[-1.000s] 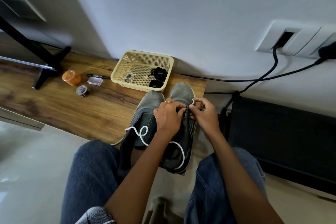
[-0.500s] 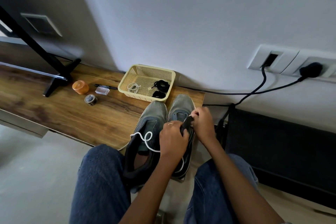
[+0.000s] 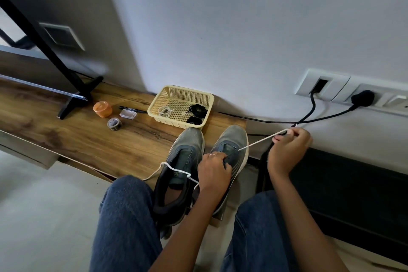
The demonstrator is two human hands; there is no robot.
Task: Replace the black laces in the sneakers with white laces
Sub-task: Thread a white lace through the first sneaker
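Both hands work: right hand (image 3: 288, 150) pinches white lace (image 3: 262, 140) taut (past shelf edge), left hand (image 3: 213, 169) grips sneaker (image 3: 231, 139).

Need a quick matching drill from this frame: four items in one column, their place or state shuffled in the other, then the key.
Items:
1. right hand
2. left hand
3. black laces
4. orange jar

Places/states:
A. in the basket
B. on the wooden shelf, left of the basket
C. pinches the white lace pulled taut, out to the side
D. presses on the right sneaker

Pairs: 1-C, 2-D, 3-A, 4-B
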